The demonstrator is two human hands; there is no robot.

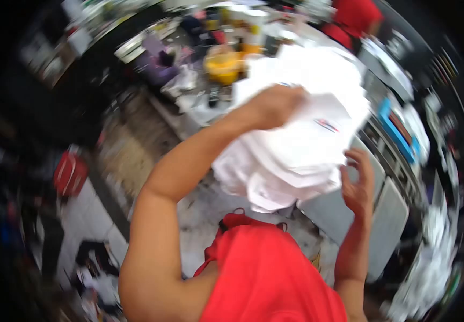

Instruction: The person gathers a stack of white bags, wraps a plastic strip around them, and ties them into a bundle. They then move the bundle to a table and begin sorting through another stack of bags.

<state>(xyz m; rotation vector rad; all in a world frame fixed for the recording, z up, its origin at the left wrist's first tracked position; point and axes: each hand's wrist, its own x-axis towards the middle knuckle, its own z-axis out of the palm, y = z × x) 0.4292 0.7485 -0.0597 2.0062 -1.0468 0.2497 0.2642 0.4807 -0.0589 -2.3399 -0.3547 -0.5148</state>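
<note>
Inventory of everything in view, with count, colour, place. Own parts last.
Fabric stack: 1, white, centre; layers uncountable
Printed mark: at least 1, red and blue, atop stack
Tub: 1, yellow, behind stack, left
Purple item: 1, purple, upper left, unclear
Bag-like item: 1, red, far left
Panels: 2, grey, below right of stack
Blue-edged item: 1, blue, right
White heap: 1, white, lower right
Other person: 1, red clothing, top right
Remaining clutter: blurred, uncountable
Red garment: 1, red, bottom centre
Left hand: 1, bare, over stack
Right hand: 1, bare, by stack's right edge

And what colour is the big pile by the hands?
The pile is white, best seen in the head view.
</note>
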